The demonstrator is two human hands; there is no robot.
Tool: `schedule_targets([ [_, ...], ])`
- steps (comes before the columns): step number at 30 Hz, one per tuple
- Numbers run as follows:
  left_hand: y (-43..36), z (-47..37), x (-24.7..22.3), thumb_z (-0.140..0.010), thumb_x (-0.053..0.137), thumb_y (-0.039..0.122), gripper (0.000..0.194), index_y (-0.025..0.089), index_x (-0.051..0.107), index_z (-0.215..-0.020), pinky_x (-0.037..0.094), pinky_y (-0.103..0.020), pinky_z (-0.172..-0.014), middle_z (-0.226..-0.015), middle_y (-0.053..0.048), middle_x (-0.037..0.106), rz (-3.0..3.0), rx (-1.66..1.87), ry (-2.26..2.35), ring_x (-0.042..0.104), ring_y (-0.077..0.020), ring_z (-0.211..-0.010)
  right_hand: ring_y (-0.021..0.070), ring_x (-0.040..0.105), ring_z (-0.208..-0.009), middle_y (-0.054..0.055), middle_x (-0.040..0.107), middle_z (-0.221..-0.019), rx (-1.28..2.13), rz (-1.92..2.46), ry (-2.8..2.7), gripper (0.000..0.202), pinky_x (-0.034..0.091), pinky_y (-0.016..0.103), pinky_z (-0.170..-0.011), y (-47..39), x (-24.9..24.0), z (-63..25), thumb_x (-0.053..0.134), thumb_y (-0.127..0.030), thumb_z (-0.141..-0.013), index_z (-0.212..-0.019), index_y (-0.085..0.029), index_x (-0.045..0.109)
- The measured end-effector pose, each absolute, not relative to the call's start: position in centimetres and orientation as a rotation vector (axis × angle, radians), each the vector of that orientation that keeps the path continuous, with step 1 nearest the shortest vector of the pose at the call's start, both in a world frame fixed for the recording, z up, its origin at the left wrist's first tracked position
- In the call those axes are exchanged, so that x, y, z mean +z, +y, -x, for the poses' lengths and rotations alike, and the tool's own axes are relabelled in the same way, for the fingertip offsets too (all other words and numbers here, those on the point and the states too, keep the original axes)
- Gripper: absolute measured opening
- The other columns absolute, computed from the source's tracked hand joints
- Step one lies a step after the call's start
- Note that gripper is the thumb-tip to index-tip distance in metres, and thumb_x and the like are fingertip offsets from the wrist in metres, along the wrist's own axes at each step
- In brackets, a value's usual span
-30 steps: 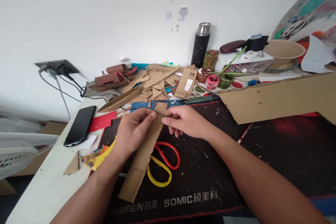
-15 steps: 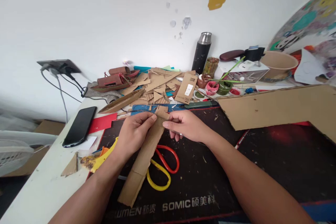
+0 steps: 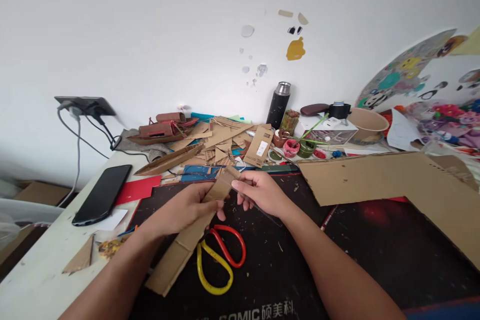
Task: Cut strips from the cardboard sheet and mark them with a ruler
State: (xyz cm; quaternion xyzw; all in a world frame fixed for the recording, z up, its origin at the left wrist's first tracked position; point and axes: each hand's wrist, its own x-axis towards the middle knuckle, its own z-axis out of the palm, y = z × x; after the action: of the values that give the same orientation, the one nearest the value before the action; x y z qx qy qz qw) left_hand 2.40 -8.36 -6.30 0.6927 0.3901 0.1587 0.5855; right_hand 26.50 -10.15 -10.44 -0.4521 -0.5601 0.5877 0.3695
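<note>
Two hands are holding one cardboard strip (image 3: 180,247): our left hand (image 3: 200,210) is gripping its middle, thumb across the front, and our right hand (image 3: 258,191) is pinching its upper end in a nearly closed grip. We are slanting the strip over the black mat (image 3: 273,270); whether they are touching, we cannot tell. Scissors (image 3: 216,254) are lying just beside it, and a phone (image 3: 102,195) is resting on the surface (image 3: 41,270).
</note>
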Motion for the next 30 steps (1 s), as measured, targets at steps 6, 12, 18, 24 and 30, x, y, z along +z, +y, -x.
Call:
schedule_targets([
  [6, -7.4, -1.5, -6.3, -0.08, 0.081, 0.064, 0.044, 0.021, 0.074, -0.084, 0.043, -0.027, -0.047, -0.068, -0.002, 0.07, -1.325, 0.88, 1.214, 0.057, -0.0177, -0.051, 0.0138, 0.065, -0.051, 0.001, 0.074, -0.073, 1.385, 1.365, -1.597, 0.028, 0.048, 0.025, -0.051, -9.9, -9.1, -28.3, 0.059, -0.045, -0.105, -0.097, -0.019, 0.068],
  [12, -7.2, -1.9, -6.1, -0.076, 0.088, 0.055, 0.049, 0.018, 0.074, -0.105, 0.045, -0.025, -0.047, -0.073, -0.002, 0.073, -1.191, 1.09, 1.176, 0.057, -0.0153, -0.051, 0.0287, 0.077, -0.095, 0.011, 0.084, -0.106, 0.442, 1.83, -2.097, 0.02, 0.05, 0.035, -0.077, -10.3, -7.9, -28.8, 0.066, -0.032, -0.106, -0.112, -0.019, 0.079],
  [18, -7.2, -2.1, -6.2, -0.08, 0.087, 0.051, 0.045, 0.019, 0.072, -0.108, 0.046, -0.025, -0.047, -0.076, -0.001, 0.074, -1.158, 1.173, 1.185, 0.059, -0.0154, -0.052, 0.0211, 0.074, -0.091, 0.005, 0.082, -0.103, 0.554, 1.448, -2.179, 0.026, 0.049, 0.031, -0.08, -12.3, -7.7, -26.0, 0.076, -0.044, -0.103, -0.117, -0.023, 0.079],
  [24, -6.9, -1.8, -6.7, -0.08, 0.087, 0.052, 0.042, 0.019, 0.069, -0.1, 0.046, -0.024, -0.047, -0.075, 0.0, 0.072, -1.143, 1.198, 1.176, 0.06, -0.0147, -0.052, 0.0288, 0.07, -0.1, 0.01, 0.078, -0.1, 0.627, 1.138, -2.663, 0.053, 0.053, 0.038, -0.083, -15.3, -8.1, -22.0, 0.074, -0.069, -0.095, -0.106, -0.016, 0.077],
  [30, -6.5, -1.9, -6.9, -0.08, 0.086, 0.052, 0.043, 0.018, 0.07, -0.103, 0.047, -0.025, -0.049, -0.076, 0.0, 0.074, -1.129, 1.214, 1.153, 0.059, -0.0143, -0.052, 0.0338, 0.07, -0.108, 0.012, 0.076, -0.111, 0.549, 1.306, -2.735, 0.045, 0.057, 0.045, -0.092, -16.5, -8.0, -20.8, 0.089, -0.048, -0.09, -0.115, -0.015, 0.071],
])
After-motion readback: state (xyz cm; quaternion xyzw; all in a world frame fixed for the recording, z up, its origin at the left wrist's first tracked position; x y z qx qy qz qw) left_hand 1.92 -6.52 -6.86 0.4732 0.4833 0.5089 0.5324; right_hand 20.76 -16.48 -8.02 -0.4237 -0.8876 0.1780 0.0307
